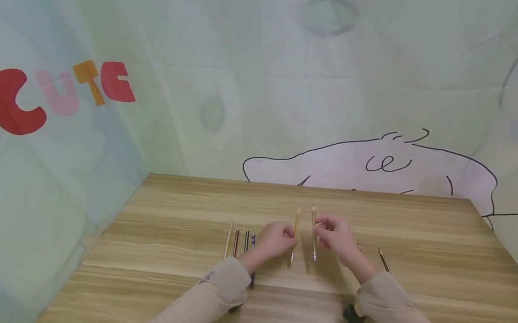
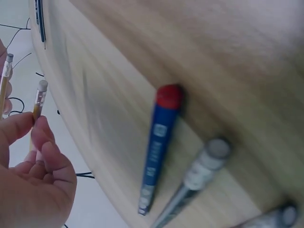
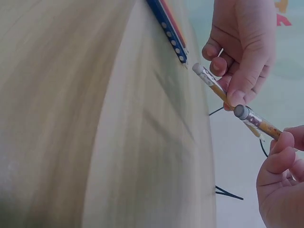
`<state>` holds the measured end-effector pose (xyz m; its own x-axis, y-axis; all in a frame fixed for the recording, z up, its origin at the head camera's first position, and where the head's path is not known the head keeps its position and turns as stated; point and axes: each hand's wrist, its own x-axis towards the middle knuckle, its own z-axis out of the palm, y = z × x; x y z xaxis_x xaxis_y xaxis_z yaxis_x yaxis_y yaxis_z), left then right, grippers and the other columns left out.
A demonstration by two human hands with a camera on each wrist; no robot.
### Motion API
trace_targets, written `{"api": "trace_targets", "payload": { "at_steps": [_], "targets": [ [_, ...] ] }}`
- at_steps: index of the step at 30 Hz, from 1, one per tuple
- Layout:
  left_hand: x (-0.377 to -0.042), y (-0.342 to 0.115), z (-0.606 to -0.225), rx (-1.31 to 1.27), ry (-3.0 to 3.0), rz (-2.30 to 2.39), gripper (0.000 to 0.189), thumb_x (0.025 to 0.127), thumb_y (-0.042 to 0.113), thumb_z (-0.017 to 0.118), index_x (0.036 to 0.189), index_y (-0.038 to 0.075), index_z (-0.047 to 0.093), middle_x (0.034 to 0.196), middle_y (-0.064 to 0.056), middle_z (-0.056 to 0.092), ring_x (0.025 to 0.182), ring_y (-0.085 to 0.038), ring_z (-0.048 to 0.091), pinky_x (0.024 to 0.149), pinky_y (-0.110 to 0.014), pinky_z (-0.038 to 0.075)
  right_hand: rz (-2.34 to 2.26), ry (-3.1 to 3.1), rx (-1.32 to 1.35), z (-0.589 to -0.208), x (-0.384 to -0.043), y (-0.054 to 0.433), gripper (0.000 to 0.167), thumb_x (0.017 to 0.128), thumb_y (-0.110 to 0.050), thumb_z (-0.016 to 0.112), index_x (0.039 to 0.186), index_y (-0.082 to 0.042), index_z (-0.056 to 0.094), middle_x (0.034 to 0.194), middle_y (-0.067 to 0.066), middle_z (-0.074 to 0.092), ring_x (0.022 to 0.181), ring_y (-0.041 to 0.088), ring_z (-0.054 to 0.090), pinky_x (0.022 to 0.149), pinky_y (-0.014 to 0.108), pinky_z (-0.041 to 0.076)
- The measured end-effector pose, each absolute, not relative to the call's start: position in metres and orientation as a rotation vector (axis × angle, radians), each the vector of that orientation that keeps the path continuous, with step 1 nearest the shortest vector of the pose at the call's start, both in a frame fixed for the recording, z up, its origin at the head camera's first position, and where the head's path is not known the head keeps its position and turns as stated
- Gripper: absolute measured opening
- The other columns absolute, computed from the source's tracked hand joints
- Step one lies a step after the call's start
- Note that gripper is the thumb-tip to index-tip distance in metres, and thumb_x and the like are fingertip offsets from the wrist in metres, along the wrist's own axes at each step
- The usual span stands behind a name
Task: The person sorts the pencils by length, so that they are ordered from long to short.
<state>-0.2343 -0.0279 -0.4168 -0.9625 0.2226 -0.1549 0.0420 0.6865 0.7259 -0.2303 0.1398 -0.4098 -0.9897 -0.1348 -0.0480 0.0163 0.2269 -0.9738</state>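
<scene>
My left hand pinches a yellow pencil between thumb and fingers. My right hand pinches a second pencil, yellowish-brown, a short way to the right. Both pencils stand nearly upright side by side, points up and eraser ends down. In the right wrist view, metal bands and grey erasers show on the left hand's pencil and the right hand's pencil. The left wrist view also shows the left hand's pencil between the fingertips.
Left of my hands, several pencils lie in a row, including a light wooden one and a dark blue dotted one. A blue pencil with a red end lies among them. A dark pencil lies on the right of the wooden table.
</scene>
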Motion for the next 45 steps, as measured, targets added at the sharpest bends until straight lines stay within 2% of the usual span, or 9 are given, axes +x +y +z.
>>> {"api": "trace_targets", "payload": {
  "at_steps": [9,22,45],
  "targets": [
    [-0.227,-0.041,-0.425,0.215,2.734,1.016,0.012,0.077,0.022,0.065,0.073,0.012,0.059,0.06,0.003,0.054,0.049,-0.009,0.048,0.045,-0.021,0.04,-1.812,2.343,-0.13,-0.424,-0.231,0.13,0.027,0.08,-0.001,0.055,0.104,0.01,0.05,0.065,0.0,0.05,0.049,0.009,0.044,0.044,0.018,0.037],
    [-0.21,-0.053,-0.422,0.231,2.856,0.858,0.019,0.072,0.017,0.066,0.06,0.012,0.053,0.054,0.005,0.046,0.048,-0.009,0.04,0.044,-0.02,0.031,-1.716,2.387,-0.106,-0.437,-0.232,0.117,0.023,0.079,-0.001,0.058,0.1,0.007,0.055,0.062,0.003,0.051,0.049,0.012,0.046,0.044,0.021,0.039],
    [-0.204,-0.06,-0.432,0.087,2.849,0.868,0.04,0.07,0.016,0.066,0.045,0.017,0.035,0.04,0.01,0.03,0.037,-0.005,0.027,0.037,-0.016,0.02,-1.762,2.282,-0.214,-0.447,-0.228,0.104,0.025,0.079,0.001,0.056,0.101,0.012,0.053,0.063,0.003,0.053,0.046,0.009,0.044,0.042,0.018,0.036]
  ]
}}
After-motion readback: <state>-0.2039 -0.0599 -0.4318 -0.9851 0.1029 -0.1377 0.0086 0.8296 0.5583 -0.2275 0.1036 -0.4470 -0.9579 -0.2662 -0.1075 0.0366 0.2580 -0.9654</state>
